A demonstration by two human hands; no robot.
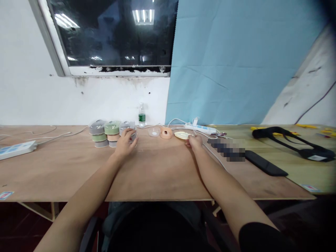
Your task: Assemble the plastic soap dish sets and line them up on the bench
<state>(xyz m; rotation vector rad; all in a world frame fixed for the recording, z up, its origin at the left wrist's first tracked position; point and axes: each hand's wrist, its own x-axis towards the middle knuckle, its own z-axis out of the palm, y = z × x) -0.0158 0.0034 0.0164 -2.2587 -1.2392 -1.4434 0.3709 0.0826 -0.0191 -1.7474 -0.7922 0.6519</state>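
Observation:
My right hand [195, 141] pinches the right edge of a shallow pale yellow dish-like piece [182, 135] at the back of the table. At the third stack of round containers, my left hand [126, 142] rests with its fingers apart, touching or just in front of it and hiding its lower part. The top of that stack is a grey container [127, 125] with a clear lid. Beside it stand a stack with a green top [112, 127] and one with a grey top [97, 126]. Between my hands lie an orange piece with a dark opening [166, 132] and a clear round lid [154, 132].
A water bottle [141, 115] stands by the wall. White power strips lie at the back [201, 128] and far left [18, 149], with cables trailing. On the right are a black phone-like slab [265, 163] and a black strap-like frame [294, 141].

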